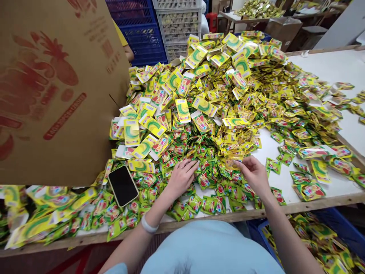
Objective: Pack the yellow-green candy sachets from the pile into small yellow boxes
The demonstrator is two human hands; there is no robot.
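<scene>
Small green candy sachets [209, 205] and yellow candy sachets [245, 137] lie in a large heap on the white table. My left hand [182, 178], with a ring and a white wristband, rests at the heap's near side. Its fingers are bent together at the green sachets, and the fingertips seem to pinch one. My right hand [255, 176] is closed, with thumb and forefinger pinching the edge of a yellow sachet [233, 160] at the heap's front. Flat yellow-green printed cartons [182, 110] lie over the heap beyond both hands.
A big cardboard box [65, 95] stands at the left, with a phone [123, 186] beside it on the sachets. Below the wooden table edge [308, 205], a blue crate [339, 224] holds more packets. Stacked crates [179, 26] and part of a person's arm [129, 52] are behind.
</scene>
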